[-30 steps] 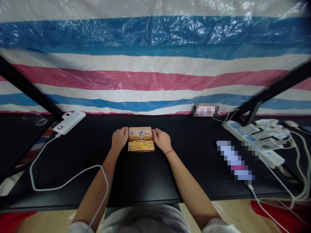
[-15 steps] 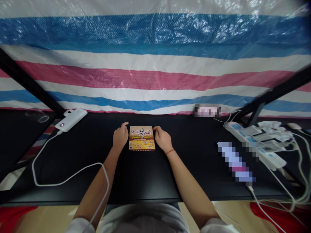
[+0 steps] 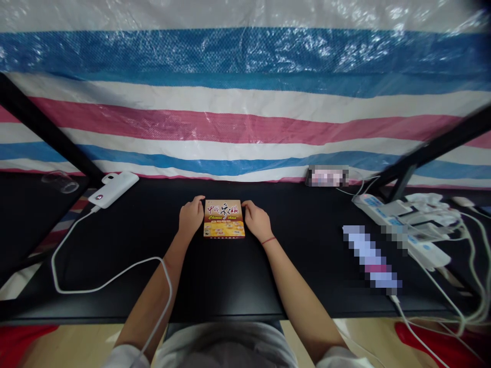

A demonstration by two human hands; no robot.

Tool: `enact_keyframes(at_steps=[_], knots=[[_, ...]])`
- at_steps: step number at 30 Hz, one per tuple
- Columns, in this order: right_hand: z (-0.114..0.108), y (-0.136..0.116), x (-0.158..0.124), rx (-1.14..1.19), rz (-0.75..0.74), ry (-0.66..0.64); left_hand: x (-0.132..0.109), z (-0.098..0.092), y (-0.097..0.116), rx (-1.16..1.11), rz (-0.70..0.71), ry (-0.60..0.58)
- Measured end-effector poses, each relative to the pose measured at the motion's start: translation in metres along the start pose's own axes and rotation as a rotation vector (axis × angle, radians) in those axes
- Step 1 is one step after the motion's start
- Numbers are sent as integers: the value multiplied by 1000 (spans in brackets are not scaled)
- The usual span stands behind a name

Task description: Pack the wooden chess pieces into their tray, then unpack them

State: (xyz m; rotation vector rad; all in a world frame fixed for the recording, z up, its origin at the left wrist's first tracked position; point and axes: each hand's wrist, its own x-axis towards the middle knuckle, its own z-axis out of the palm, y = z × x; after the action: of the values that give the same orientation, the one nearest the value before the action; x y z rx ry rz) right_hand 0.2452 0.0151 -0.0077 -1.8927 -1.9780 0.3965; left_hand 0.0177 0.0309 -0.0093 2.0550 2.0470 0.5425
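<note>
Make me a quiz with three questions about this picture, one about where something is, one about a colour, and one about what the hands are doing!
1. Where is the chess box?
A. between the two hands
B. beside the power strips
C. on the floor

2. What colour is the power bank?
A. black
B. white
C. green

3. How is the box?
A. lid off
B. standing on edge
C. lying flat, closed

Answers:
1 A: the left hand and right hand rest against its two sides.
2 B: it is white, with a white cable.
3 C: its printed top faces up on the black table.
</note>
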Motion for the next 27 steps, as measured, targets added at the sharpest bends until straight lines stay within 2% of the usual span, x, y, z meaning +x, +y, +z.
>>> enact_keyframes(at_steps=[27], knots=[[1, 1, -1, 22, -30, 3, 1, 2, -2, -2, 33, 7]])
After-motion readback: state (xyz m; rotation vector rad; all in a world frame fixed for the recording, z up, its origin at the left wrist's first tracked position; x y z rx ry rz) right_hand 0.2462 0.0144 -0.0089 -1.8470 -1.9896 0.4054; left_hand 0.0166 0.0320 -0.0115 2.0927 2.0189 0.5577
